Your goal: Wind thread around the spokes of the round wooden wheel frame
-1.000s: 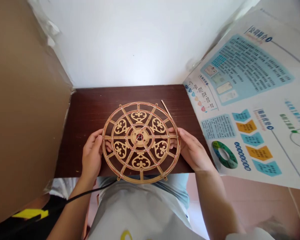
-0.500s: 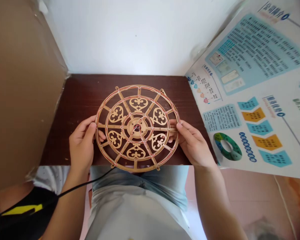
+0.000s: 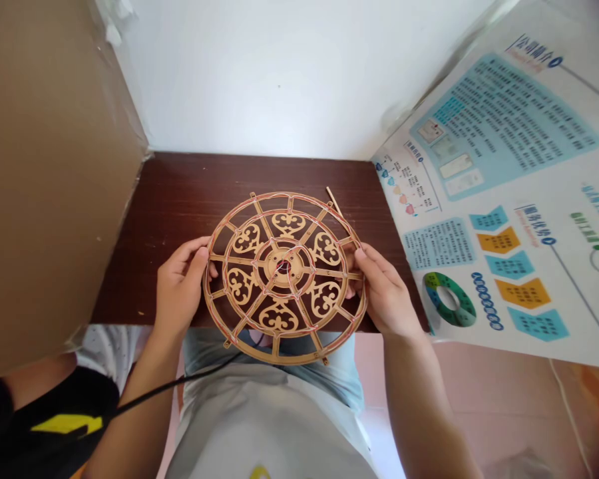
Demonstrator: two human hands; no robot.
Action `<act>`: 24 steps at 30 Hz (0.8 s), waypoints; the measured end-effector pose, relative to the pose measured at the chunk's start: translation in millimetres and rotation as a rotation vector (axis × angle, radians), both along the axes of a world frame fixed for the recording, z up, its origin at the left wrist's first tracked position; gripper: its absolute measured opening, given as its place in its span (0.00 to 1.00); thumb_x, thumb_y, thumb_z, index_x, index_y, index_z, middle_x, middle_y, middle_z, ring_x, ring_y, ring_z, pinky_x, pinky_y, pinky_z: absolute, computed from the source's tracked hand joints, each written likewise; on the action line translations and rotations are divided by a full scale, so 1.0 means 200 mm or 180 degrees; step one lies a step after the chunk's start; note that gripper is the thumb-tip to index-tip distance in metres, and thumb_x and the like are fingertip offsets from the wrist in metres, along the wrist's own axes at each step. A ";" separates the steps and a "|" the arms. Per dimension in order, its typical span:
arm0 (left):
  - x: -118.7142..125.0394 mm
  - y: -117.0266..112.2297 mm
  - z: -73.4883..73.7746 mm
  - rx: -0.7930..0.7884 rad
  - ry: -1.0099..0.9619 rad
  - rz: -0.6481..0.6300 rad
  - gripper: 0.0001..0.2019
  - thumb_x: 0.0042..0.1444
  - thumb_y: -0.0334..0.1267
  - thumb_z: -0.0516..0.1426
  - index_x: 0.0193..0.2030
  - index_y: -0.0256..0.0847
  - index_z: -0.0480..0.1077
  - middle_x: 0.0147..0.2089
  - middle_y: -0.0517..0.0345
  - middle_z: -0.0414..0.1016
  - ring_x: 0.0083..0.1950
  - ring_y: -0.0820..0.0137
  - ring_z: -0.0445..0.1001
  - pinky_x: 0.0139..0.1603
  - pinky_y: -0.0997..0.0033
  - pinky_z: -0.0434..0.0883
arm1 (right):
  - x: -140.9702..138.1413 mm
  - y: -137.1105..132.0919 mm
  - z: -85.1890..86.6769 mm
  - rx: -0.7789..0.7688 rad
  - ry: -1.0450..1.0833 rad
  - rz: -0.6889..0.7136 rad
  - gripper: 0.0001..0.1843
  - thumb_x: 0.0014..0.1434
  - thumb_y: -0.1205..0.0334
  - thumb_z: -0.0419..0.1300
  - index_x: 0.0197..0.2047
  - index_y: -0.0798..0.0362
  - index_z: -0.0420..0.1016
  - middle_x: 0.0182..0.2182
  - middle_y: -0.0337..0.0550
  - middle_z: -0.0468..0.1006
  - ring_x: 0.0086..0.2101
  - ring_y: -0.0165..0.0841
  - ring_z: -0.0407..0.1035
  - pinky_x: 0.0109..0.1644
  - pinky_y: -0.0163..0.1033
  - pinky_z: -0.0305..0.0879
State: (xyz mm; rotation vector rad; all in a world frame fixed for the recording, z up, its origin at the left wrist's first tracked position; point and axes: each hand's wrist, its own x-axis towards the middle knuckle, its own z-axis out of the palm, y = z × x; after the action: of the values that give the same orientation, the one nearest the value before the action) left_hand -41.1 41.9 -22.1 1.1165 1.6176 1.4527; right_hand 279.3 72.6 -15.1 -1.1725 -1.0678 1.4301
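An office-like room with a company poster [image 3: 499, 199]

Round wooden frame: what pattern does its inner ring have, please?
The round wooden frame has repeating heart-shaped scrolls, seen best in the head view.

Fretwork wheel [image 3: 278, 318] over the table [image 3: 190, 199], poster [image 3: 499, 133] on its right.

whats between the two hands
A round carved wooden wheel lies between the left hand and right hand, held by both, in the head view.
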 end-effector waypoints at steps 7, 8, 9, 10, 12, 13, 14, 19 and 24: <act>0.05 -0.04 0.01 -0.0092 -0.0372 -0.0140 0.18 0.67 0.51 0.65 0.57 0.44 0.81 0.39 0.58 0.83 0.36 0.68 0.79 0.40 0.69 0.76 | -0.01 0.01 0.02 -0.0079 0.0116 -0.0236 0.18 0.64 0.40 0.73 0.40 0.47 0.82 0.24 0.34 0.71 0.20 0.28 0.63 0.21 0.34 0.60; 0.08 -0.06 0.02 -0.0160 -0.0680 -0.0179 0.20 0.66 0.53 0.65 0.59 0.44 0.80 0.43 0.56 0.85 0.39 0.66 0.82 0.41 0.68 0.78 | -0.01 0.02 0.02 -0.0094 0.0118 -0.0275 0.18 0.63 0.40 0.74 0.41 0.47 0.83 0.24 0.34 0.71 0.20 0.28 0.63 0.21 0.34 0.60; 0.12 -0.09 0.02 -0.0284 -0.1032 -0.0238 0.22 0.65 0.54 0.67 0.60 0.45 0.78 0.47 0.55 0.86 0.43 0.64 0.84 0.44 0.66 0.80 | 0.00 0.02 0.02 -0.0105 0.0119 -0.0314 0.18 0.63 0.41 0.74 0.41 0.47 0.84 0.24 0.34 0.72 0.20 0.28 0.63 0.21 0.34 0.60; 0.15 -0.12 0.02 -0.0401 -0.1298 -0.0293 0.23 0.64 0.54 0.67 0.60 0.45 0.77 0.49 0.53 0.86 0.46 0.62 0.86 0.47 0.64 0.81 | 0.00 0.02 0.01 -0.0111 0.0119 -0.0353 0.18 0.63 0.41 0.74 0.42 0.47 0.84 0.24 0.34 0.72 0.20 0.28 0.63 0.20 0.34 0.60; 0.22 -0.17 0.02 -0.0617 -0.1713 -0.0490 0.25 0.63 0.57 0.68 0.60 0.43 0.76 0.49 0.51 0.87 0.48 0.58 0.87 0.49 0.59 0.83 | 0.00 0.02 0.01 -0.0097 0.0122 -0.0437 0.18 0.63 0.40 0.73 0.44 0.46 0.85 0.25 0.34 0.72 0.20 0.28 0.62 0.20 0.34 0.60; 0.24 -0.19 0.02 -0.0655 -0.1799 -0.0548 0.26 0.63 0.58 0.69 0.59 0.43 0.75 0.48 0.51 0.87 0.47 0.56 0.88 0.49 0.58 0.84 | 0.01 0.02 0.00 -0.0076 0.0124 -0.0485 0.18 0.64 0.40 0.72 0.44 0.46 0.85 0.25 0.34 0.72 0.20 0.29 0.62 0.20 0.35 0.60; 0.25 -0.20 0.01 -0.0663 -0.1834 -0.0610 0.27 0.62 0.58 0.69 0.59 0.43 0.75 0.47 0.51 0.87 0.46 0.56 0.88 0.47 0.57 0.84 | 0.01 0.02 0.00 -0.0049 0.0125 -0.0538 0.18 0.65 0.40 0.71 0.45 0.45 0.85 0.25 0.34 0.72 0.20 0.29 0.62 0.20 0.35 0.60; 0.24 -0.20 -0.01 -0.0557 -0.1712 -0.0887 0.24 0.61 0.55 0.72 0.56 0.42 0.76 0.43 0.52 0.87 0.41 0.59 0.88 0.37 0.64 0.84 | 0.04 0.03 -0.02 0.0087 0.0143 -0.0771 0.16 0.68 0.42 0.68 0.48 0.44 0.84 0.26 0.33 0.71 0.20 0.29 0.61 0.19 0.36 0.58; 0.23 -0.19 -0.01 -0.0468 -0.1623 -0.0960 0.23 0.62 0.53 0.70 0.56 0.42 0.76 0.43 0.53 0.87 0.37 0.63 0.86 0.33 0.67 0.83 | 0.03 0.02 -0.03 0.0144 0.0163 -0.0819 0.16 0.69 0.42 0.68 0.47 0.44 0.84 0.27 0.35 0.73 0.22 0.31 0.65 0.21 0.36 0.63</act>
State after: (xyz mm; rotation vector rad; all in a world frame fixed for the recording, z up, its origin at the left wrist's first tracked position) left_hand 4.7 3.9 -24.3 0.7822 1.1242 1.2649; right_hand 285.6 77.0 -21.3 -1.1877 -0.8746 1.2229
